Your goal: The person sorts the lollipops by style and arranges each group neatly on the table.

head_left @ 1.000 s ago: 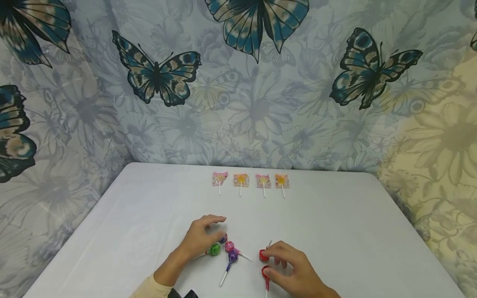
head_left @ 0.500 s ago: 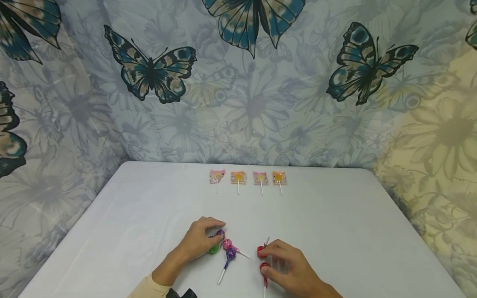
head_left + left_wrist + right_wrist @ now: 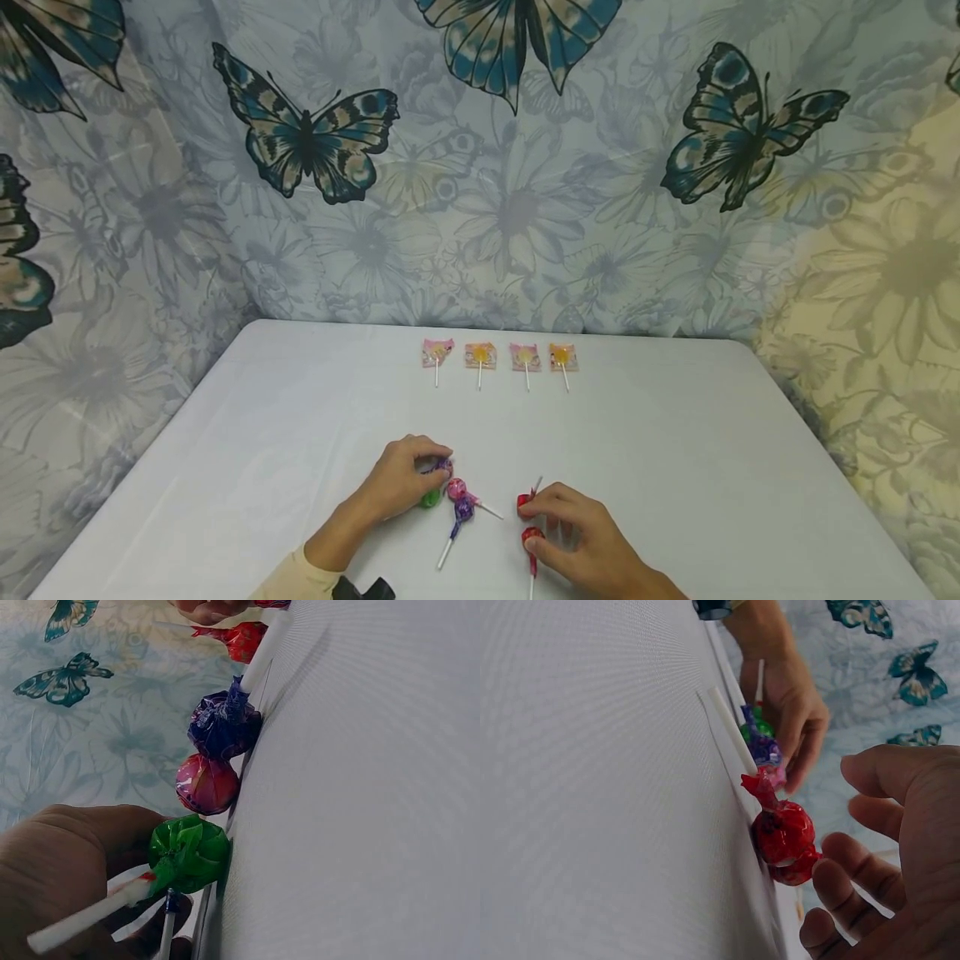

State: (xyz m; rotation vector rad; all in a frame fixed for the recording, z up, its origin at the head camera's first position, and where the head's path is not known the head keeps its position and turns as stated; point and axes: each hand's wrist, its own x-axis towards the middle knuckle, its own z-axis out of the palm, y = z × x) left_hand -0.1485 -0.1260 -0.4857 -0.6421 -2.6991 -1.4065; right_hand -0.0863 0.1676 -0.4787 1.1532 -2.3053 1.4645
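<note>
My left hand (image 3: 405, 477) holds a purple-wrapped lollipop (image 3: 446, 466) between thumb and fingers; its stick (image 3: 168, 930) shows behind the green lollipop. That green lollipop (image 3: 189, 853) lies on the table beside the thumb. Just right of this hand, a pink lollipop (image 3: 457, 489) and another purple lollipop (image 3: 463, 508) touch each other. Over on the right, my right hand (image 3: 588, 529) rests with loosely bent fingers beside two red lollipops, a far one (image 3: 523, 503) and a near one (image 3: 532, 538). In the right wrist view its thumb (image 3: 870, 772) is apart from the near red lollipop.
Several flat-wrapped lollipops, among them an orange one (image 3: 480, 356) and a pink one (image 3: 437, 353), lie in a row near the far edge of the white table (image 3: 315, 400). Butterfly-patterned cloth (image 3: 517, 225) stands behind and at both sides.
My left thumb and fingers have closed in on the far purple lollipop, and the thumb now covers part of the green one. The right hand has hardly moved; the head view shifted slightly.
</note>
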